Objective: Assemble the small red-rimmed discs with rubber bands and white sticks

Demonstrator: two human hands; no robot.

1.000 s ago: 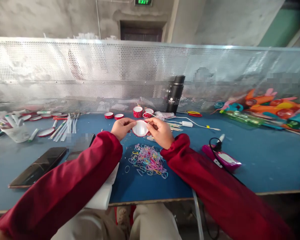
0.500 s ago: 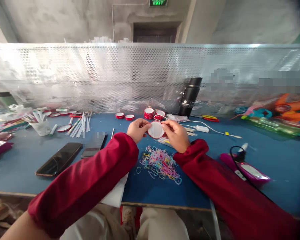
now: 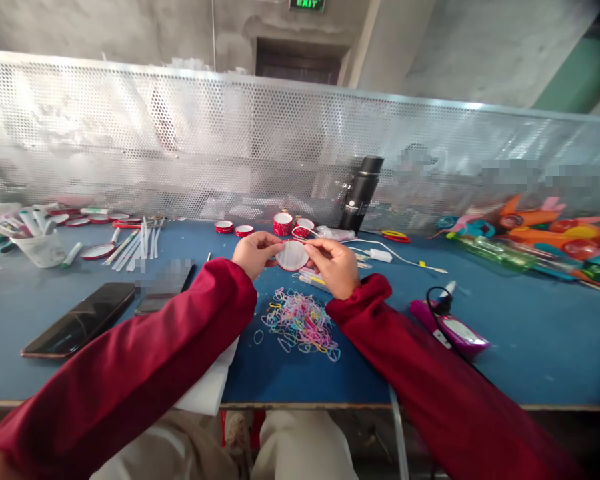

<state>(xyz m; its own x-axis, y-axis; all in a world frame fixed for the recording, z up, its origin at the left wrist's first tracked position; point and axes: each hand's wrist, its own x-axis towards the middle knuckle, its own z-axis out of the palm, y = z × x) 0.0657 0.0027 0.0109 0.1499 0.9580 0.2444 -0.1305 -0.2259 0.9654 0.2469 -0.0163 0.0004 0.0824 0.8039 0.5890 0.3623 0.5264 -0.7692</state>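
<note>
White, red-rimmed disc point(image 3: 292, 255) in the grip of both hands point(image 3: 254, 255) point(image 3: 337, 268)

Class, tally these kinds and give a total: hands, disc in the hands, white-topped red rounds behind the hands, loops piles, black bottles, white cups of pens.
Hands, left hand and right hand: 2
Red-rimmed disc: 1
White-topped red rounds: 4
Pile of coloured loops: 1
Black bottle: 1
White cup of pens: 1
Total: 10
</note>
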